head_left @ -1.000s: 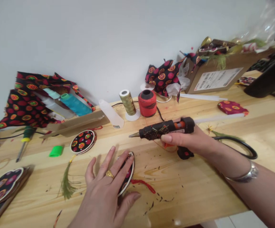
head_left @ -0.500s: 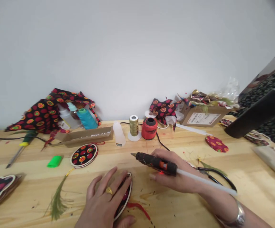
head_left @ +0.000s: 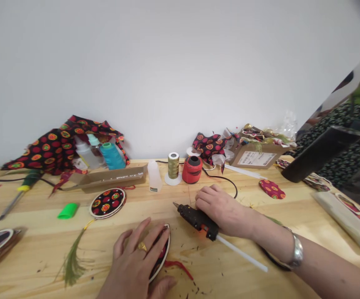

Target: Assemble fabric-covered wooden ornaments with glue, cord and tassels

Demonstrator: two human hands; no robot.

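- Currently our left hand [head_left: 130, 261] lies spread, fingers pressing a fabric-covered disc [head_left: 162, 253] onto the bench [head_left: 36, 265], near centre; seems to pin it against shifting.
- Our right hand [head_left: 225, 209] is closed over a hot glue gun [head_left: 197, 218], nozzle aimed left, glue stick [head_left: 242, 254] trailing near right.
- Black cord [head_left: 221, 178] runs far, apparently slack for free movement.
- Green feather [head_left: 72, 263] lies left of the hands; second disc [head_left: 107, 202] sits far left, within reach.
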